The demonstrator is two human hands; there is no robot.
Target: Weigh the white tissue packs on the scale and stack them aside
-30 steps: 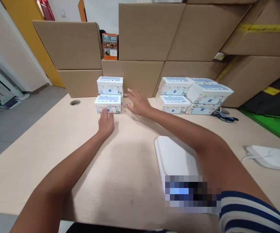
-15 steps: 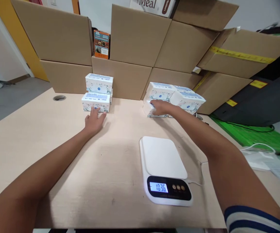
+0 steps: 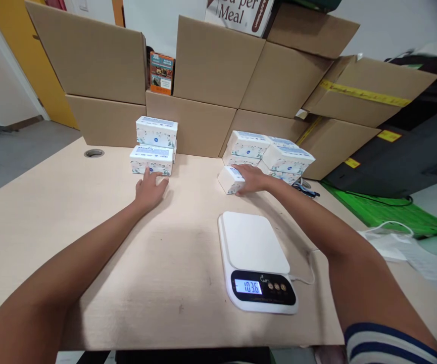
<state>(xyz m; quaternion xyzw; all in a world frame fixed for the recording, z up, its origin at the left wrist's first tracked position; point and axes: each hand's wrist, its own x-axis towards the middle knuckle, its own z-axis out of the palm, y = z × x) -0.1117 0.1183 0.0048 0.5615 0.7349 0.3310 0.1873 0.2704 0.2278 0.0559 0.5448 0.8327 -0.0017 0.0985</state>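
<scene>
My right hand is closed over a white tissue box that sits on the desk, pulled a little forward of the right-hand pile of tissue boxes. My left hand rests flat on the desk with fingers spread, fingertips touching the lower box of a two-high stack of tissue boxes. A white kitchen scale stands nearer to me, its platform bare and its display lit.
Brown cardboard cartons are stacked as a wall along the back of the wooden desk. An orange packet stands between cartons. A cable hole is at back left. A green mat and white cables lie to the right.
My right hand swung from the left stack to the right pile, closed on a box and drew it forward off the pile. My left hand stayed put.
</scene>
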